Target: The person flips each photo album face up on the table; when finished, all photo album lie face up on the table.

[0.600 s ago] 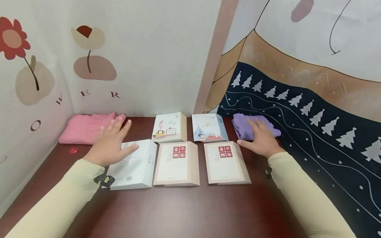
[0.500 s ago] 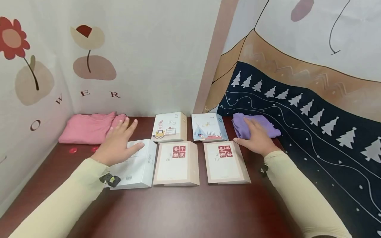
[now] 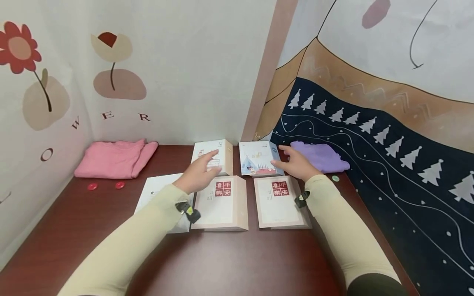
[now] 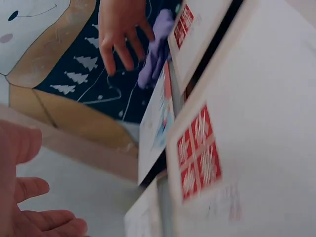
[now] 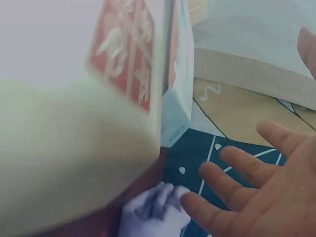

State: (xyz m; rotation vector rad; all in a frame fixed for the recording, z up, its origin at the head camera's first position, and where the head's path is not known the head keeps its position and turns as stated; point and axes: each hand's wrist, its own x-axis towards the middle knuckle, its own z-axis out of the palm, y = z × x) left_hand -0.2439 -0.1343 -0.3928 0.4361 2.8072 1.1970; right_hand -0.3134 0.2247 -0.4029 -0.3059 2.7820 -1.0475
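Observation:
What look like tent-shaped desk calendars stand in two rows. My left hand (image 3: 200, 174), fingers apart, hovers between the back-left illustrated calendar (image 3: 226, 158) and the front-middle cream one (image 3: 222, 209) with red characters. Beside the blue tent-picture calendar (image 3: 255, 158), my right hand (image 3: 299, 164) is held with spread fingers, its thumb near that calendar's right side; contact cannot be told. Under my right forearm lies another cream calendar (image 3: 274, 205). A white calendar (image 3: 152, 193) is partly covered by my left forearm. Both wrist views show relaxed, empty fingers (image 5: 237, 192).
Folded pink cloth (image 3: 111, 160) lies at the back left, with red buttons (image 3: 92, 186) in front. Behind my right hand is folded purple cloth (image 3: 322, 158), with a green button (image 3: 335, 178) nearby. Printed fabric walls (image 3: 185, 82) border the dark red table (image 3: 229, 263).
My left hand has moved right from the pink cloth and white calendar. My right hand has moved left from the purple cloth. The red buttons and green button are now uncovered.

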